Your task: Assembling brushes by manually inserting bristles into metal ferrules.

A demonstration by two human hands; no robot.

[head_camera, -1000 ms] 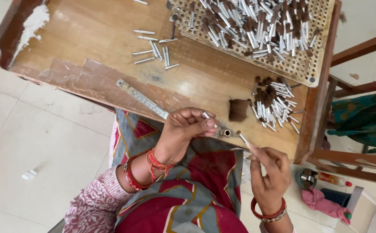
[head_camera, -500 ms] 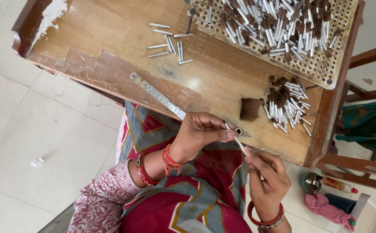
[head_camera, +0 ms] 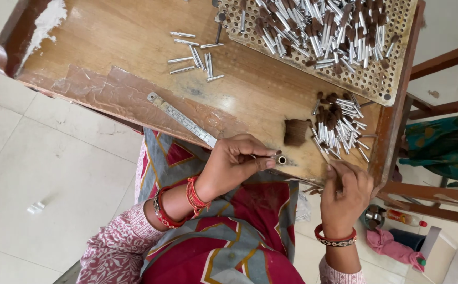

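My left hand [head_camera: 235, 164] pinches a small metal tube [head_camera: 280, 159] at the near edge of the wooden table [head_camera: 129, 47], its open end pointing right. My right hand [head_camera: 346, 192] is closed around a thin stick [head_camera: 324, 156] whose tip points up-left toward the pile of metal tubes with brown bristle tips [head_camera: 339, 123]. A small tuft of brown bristles [head_camera: 295, 131] lies on the table between the hands and that pile.
A perforated tray [head_camera: 378, 79] holding several bristle-tipped tubes sits at the far right. Several bare metal tubes [head_camera: 197, 55] lie mid-table. A metal ruler [head_camera: 182, 120] lies near the edge. A pink cloth [head_camera: 389, 244] and bottle [head_camera: 406, 218] are on the floor.
My right hand has risen toward the pile at the table edge, moving away from the tube that my left hand keeps holding. The view has shifted slightly.
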